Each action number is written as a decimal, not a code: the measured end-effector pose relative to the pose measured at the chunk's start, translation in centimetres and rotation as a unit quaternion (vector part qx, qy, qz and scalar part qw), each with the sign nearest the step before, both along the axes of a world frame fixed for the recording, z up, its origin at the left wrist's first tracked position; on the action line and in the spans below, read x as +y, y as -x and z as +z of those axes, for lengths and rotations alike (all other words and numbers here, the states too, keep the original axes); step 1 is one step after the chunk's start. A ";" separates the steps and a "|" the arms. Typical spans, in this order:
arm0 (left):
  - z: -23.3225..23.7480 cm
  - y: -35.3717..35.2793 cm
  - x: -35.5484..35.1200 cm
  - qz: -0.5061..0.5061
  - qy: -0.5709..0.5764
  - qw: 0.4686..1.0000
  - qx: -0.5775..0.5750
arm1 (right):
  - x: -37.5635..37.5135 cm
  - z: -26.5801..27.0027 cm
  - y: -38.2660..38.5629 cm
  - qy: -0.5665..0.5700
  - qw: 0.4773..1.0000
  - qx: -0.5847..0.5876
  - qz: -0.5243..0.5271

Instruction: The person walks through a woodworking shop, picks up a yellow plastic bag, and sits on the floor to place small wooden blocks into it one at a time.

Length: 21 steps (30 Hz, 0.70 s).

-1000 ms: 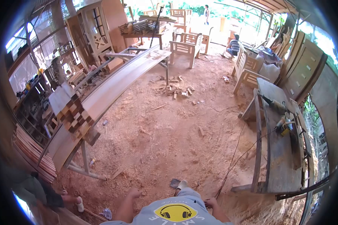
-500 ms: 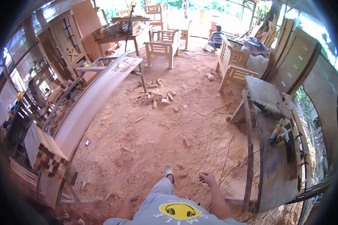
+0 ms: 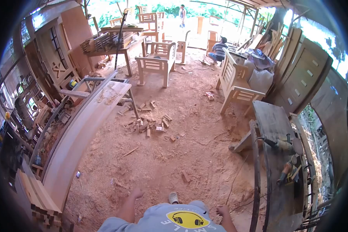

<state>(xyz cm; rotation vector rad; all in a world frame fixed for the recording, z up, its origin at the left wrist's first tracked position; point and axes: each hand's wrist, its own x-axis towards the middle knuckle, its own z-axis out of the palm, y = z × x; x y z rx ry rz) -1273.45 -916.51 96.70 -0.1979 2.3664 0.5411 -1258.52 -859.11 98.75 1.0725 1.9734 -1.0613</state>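
I stand on a sawdust floor in a wood workshop. My left hand (image 3: 136, 193) hangs at my side with fingers loosely apart and holds nothing. My right hand (image 3: 222, 210) hangs low by my hip, also with nothing in it. A long wooden workbench (image 3: 85, 127) runs along my left, with a stack of short wood blocks (image 3: 40, 203) at its near end. A second bench (image 3: 276, 127) stands at my right, carrying power tools (image 3: 288, 146). Neither hand touches anything.
Offcuts (image 3: 147, 123) lie scattered on the floor ahead. Wooden chairs (image 3: 156, 63) and a bench seat (image 3: 237, 87) stand further back. A crouching person (image 3: 219, 49) works at the far end; another stands beyond. A cable (image 3: 236, 181) trails across the floor at right.
My view has moved forward along the left workbench. My right hand has dropped from in front of me down to my hip. The block stack has slid toward the lower left edge.
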 end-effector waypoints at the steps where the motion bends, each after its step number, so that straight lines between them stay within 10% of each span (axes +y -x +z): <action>1: 2.9 2.7 0.9 0.004 -0.018 1.000 0.012 | 0.3 -0.3 0.9 -0.001 0.999 0.017 -0.048; 10: 3.5 9.1 3.5 0.101 -0.094 0.988 0.063 | -8.2 12.1 21.7 0.232 0.884 0.364 -0.180; 13: -2.4 5.0 1.7 0.062 -0.059 0.995 -0.049 | -13.0 26.4 28.9 0.423 0.745 0.509 -0.088; 15: -4.2 1.9 0.1 -0.331 0.078 0.940 0.024 | -15.0 36.9 31.2 0.480 0.617 0.616 0.102; 19: -2.4 -3.0 0.5 0.115 -0.054 0.985 -0.118 | -17.4 52.4 30.5 0.589 0.249 0.681 0.356; 21: 0.0 -3.8 0.8 0.188 -0.073 0.969 -0.140 | -18.0 56.1 29.6 0.619 0.151 0.669 0.382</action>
